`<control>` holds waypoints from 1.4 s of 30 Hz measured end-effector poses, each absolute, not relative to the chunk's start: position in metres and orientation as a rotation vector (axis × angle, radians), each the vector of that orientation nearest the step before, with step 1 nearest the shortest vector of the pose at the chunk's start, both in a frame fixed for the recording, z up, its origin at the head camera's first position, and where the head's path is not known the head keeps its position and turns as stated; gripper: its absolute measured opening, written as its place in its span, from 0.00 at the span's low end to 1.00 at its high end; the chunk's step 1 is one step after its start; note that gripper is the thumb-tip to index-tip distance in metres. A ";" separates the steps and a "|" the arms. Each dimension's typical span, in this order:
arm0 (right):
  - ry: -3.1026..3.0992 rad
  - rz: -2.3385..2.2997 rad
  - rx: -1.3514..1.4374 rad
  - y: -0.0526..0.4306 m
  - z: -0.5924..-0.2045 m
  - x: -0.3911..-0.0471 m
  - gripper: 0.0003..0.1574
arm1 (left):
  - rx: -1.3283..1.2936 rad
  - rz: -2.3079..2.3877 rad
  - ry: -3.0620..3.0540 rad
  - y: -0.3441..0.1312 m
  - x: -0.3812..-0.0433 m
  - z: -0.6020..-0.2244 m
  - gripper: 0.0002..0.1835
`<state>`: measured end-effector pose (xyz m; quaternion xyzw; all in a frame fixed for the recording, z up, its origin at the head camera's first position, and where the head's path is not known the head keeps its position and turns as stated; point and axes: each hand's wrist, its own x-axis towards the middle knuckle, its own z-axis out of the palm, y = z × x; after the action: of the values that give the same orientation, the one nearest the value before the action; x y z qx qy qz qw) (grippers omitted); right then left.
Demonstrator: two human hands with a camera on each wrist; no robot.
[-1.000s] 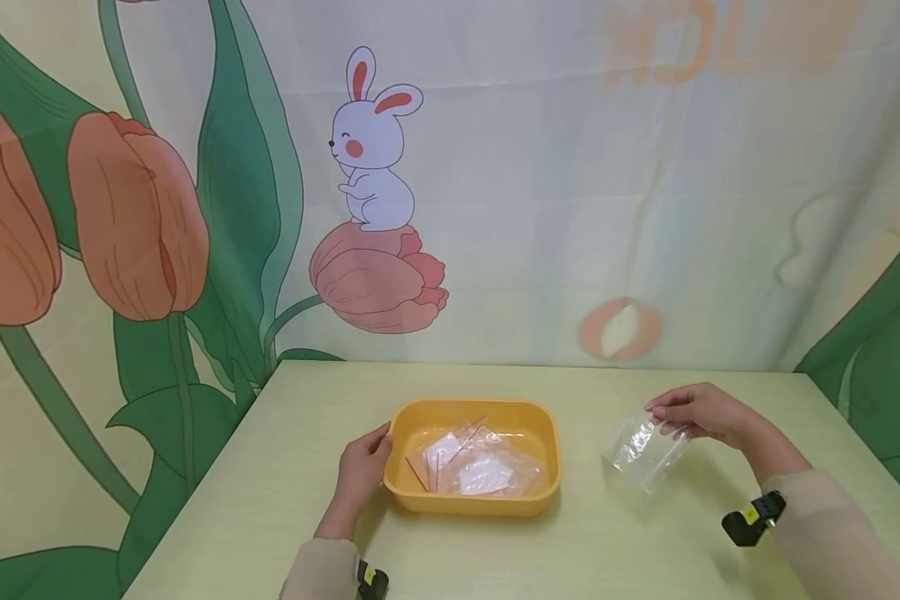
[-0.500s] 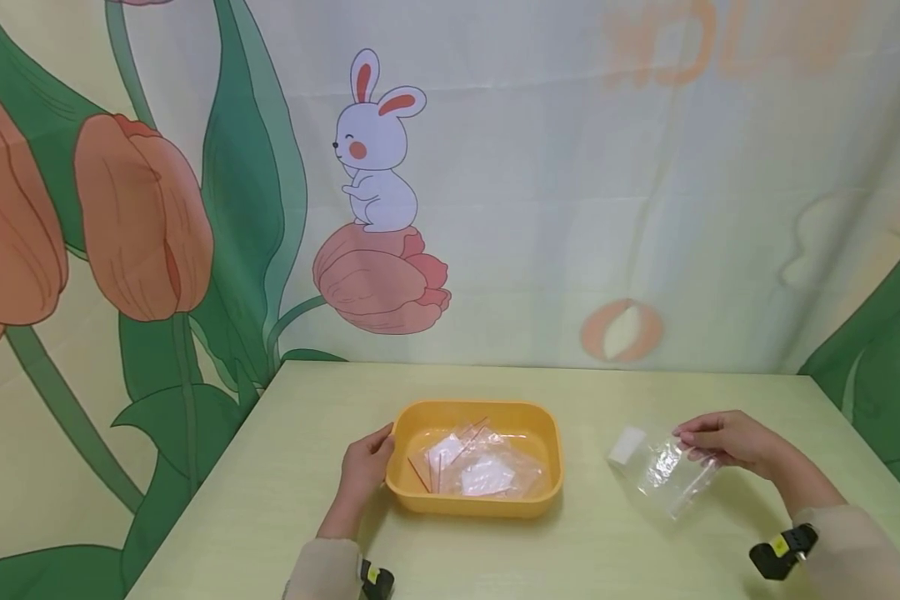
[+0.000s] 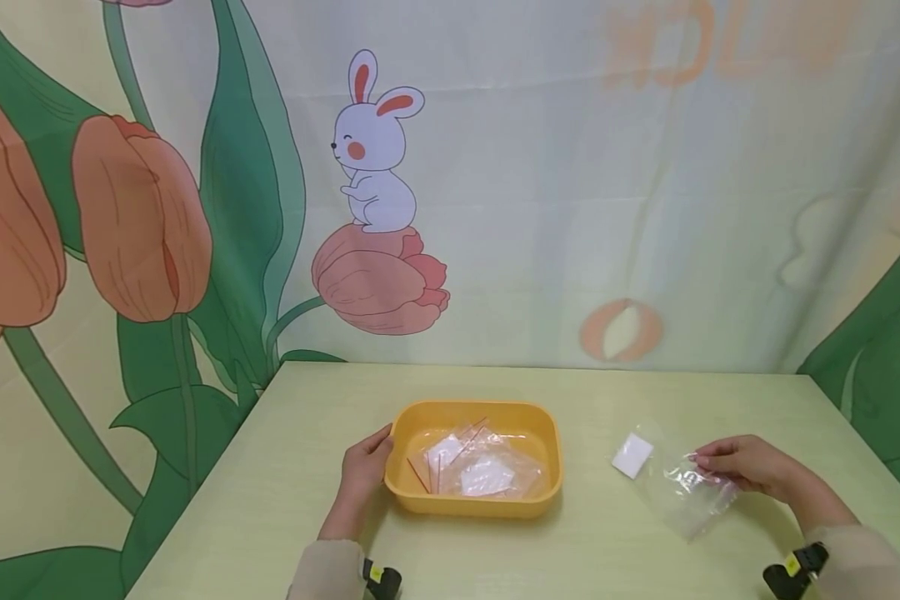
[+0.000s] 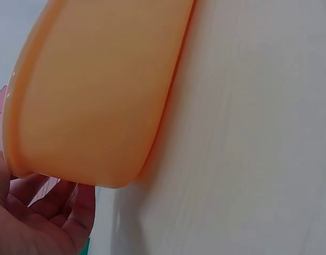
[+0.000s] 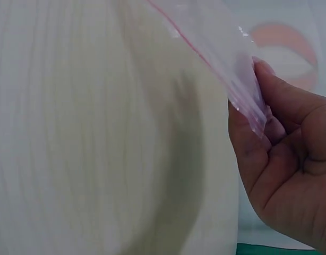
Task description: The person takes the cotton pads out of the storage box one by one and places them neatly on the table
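My left hand (image 3: 365, 471) holds the left end of a yellow plastic tray (image 3: 474, 505), with curled fingers (image 4: 78, 218) at the end wall below the rim. Several clear zip bags (image 3: 487, 475) with red seal lines and white patches lie overlapping in the tray. Right of it, my right hand (image 3: 753, 468) pinches a clear zip bag (image 3: 701, 496) between thumb and fingers, low over the table. Its red seal line shows in the right wrist view. A white rectangle (image 3: 632, 455) in clear film lies left of that hand; whether it belongs to the same bag I cannot tell.
The pale wood-grain table (image 3: 585, 558) carries the tray near its middle. Behind the far edge hangs a printed cloth (image 3: 525, 208) with tulips and a rabbit. A black wrist camera (image 3: 795, 571) sits at the right sleeve.
My right hand has moved right and toward me with the clear zip bag. The white rectangle has come into view to its left. The left hand and tray stay in place.
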<state>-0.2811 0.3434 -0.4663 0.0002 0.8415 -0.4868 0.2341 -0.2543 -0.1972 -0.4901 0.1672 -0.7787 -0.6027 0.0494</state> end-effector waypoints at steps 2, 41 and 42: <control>2.299 -1.343 -0.001 0.345 -0.470 -0.281 0.26 | 0.522 -1.866 -2.342 -0.197 -0.255 -0.491 0.23; 2.704 -0.909 0.015 0.321 -0.483 -0.282 0.15 | 0.581 -1.990 -2.184 -0.190 -0.253 -0.496 0.22; 2.716 -0.902 -0.006 0.321 -0.483 -0.282 0.14 | 0.576 -1.990 -2.183 -0.190 -0.253 -0.496 0.22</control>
<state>-0.2820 0.3210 -0.4827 -0.0019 0.9398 -0.3121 0.1391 -0.2533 -0.1896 -0.4964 0.1910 -0.7237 -0.6599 0.0660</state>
